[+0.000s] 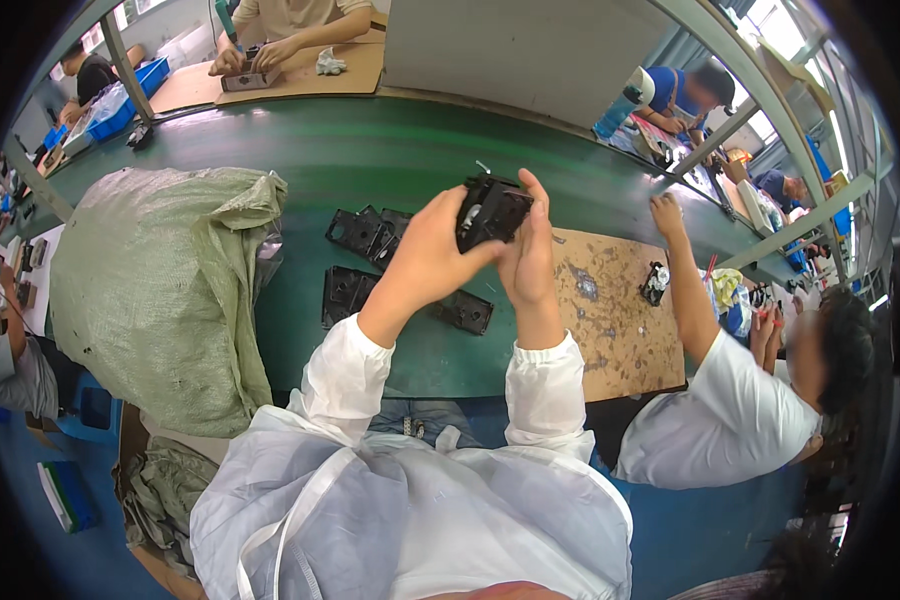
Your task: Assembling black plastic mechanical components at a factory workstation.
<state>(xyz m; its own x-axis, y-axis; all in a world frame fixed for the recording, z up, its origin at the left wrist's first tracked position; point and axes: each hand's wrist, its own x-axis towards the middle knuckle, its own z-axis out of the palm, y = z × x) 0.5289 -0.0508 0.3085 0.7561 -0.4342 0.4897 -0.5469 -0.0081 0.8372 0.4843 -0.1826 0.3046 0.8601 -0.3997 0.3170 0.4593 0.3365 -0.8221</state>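
Between my hands, above the green bench, is a black plastic housing (500, 212) with a thin pale wire or pin sticking up from its top. My left hand (425, 250) is closed around its left side, thumb along the lower edge. On the other side my right hand (533, 255) presses against it, fingers pointing up and partly hidden behind the part. Several similar black plastic housings lie on the bench beneath: a group behind my left wrist (355, 232), another (346, 292) nearer me, and one (467, 312) below my hands.
A large green woven sack (155, 290) bulges over the bench's left side. At right lies a stained cardboard sheet (615, 340) with a small black-and-silver part (655, 283) on it. A co-worker's arm (692, 275) reaches over the bench there. Others work across the bench.
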